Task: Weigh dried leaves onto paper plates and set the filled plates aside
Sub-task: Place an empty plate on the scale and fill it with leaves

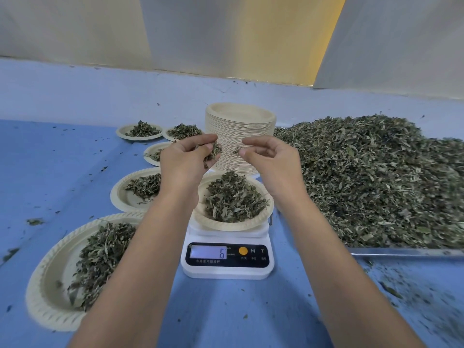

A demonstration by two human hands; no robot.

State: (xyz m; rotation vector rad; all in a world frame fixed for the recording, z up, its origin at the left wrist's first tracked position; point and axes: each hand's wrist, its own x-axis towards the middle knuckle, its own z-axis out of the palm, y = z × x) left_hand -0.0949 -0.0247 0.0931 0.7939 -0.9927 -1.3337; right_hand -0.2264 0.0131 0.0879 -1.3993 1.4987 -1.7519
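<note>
Below both hands, the plate [226, 226] of leaves [233, 197] sits on the scale [227, 268]. The left hand [187, 156] clutches a clump [214, 151]; the right hand [270, 156] pinches a few bits [237, 149]. Loosing the clump at once could overshoot the weight or spill past the rim. Blue table [226, 312], crumb-strewn; pale sheets [226, 33] behind.

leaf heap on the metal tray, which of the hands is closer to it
Right. The right hand pinches leaves just left of the leaf heap; the left hand, gripping a clump, is farther left.
</note>
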